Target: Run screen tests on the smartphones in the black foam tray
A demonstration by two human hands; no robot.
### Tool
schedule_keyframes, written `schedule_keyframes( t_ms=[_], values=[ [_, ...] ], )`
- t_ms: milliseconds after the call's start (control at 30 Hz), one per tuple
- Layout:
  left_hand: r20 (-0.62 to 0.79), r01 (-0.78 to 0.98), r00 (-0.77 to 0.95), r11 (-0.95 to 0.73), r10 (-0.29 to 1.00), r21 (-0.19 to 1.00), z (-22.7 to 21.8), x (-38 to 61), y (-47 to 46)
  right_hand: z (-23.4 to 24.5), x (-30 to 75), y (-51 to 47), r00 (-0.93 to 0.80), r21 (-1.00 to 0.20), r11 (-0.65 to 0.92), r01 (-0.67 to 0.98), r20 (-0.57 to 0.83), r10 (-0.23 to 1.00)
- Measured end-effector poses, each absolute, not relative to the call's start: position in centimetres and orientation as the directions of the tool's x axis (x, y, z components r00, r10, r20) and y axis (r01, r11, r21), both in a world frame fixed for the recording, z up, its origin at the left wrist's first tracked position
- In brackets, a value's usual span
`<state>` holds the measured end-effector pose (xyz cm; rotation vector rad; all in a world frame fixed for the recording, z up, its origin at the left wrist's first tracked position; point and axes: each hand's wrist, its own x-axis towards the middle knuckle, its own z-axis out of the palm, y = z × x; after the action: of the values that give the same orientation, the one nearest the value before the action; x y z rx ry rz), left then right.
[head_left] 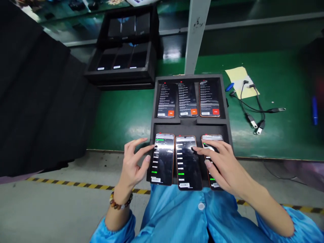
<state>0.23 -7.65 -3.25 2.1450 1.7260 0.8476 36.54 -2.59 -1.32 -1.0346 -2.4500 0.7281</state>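
Six compartments' worth of phones is too many to count here, so several phones lie in a black foam tray (186, 122) in front of me. My left hand (135, 162) has its fingers apart, the index fingertip at the left edge of the near-left phone (163, 162). Over the near-middle phone (188, 165) my right hand (221, 165) extends its index finger to the screen. That hand partly covers the near-right phone (215, 185). These screens show list menus with some green lines. In the back row, a left phone (167, 99), a middle phone (187, 98) and a right phone (209, 98) show text and red or orange boxes.
Stacked black trays (121, 76) with dark phones stand at the back left. Short black cables (255, 108) lie on yellow paper (238, 76) and the green table (286, 77). A blue pen (314, 110) lies far right. A grey post (196, 37) rises behind the tray.
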Motion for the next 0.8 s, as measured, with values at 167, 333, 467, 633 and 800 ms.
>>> schedule_keyframes(
  t_ms=[167, 333, 467, 633, 800],
  values=[
    [0.272, 0.807, 0.119, -0.252, 0.955, 0.534, -3.2, -0.1, -7.5, -1.9, 34.7, -1.7, -0.656, -0.575, 0.583, 0.574, 0.104, 0.748],
    [0.246, 0.802, 0.154, -0.266, 0.957, 0.534, -3.2, 0.1, -7.3, -1.8, 35.8, -1.7, -0.643, -0.594, 0.566, 0.572, 0.103, 0.759],
    [0.213, 0.803, 0.213, -0.295, 0.954, 0.518, -3.3, 0.5, -6.9, -1.3, 38.5, -2.7, -0.548, -0.626, 0.475, 0.618, 0.090, 0.831],
    [0.250, 0.793, 0.215, -0.318, 0.944, 0.520, -2.8, 0.4, -7.1, -1.6, 41.9, -5.2, -0.399, -0.645, 0.381, 0.662, 0.126, 0.908],
    [0.276, 0.778, 0.254, -0.365, 0.927, 0.511, -2.4, 0.5, -7.7, -2.4, 42.8, -7.0, -0.431, -0.563, 0.433, 0.704, 0.145, 0.890]
  ],
)
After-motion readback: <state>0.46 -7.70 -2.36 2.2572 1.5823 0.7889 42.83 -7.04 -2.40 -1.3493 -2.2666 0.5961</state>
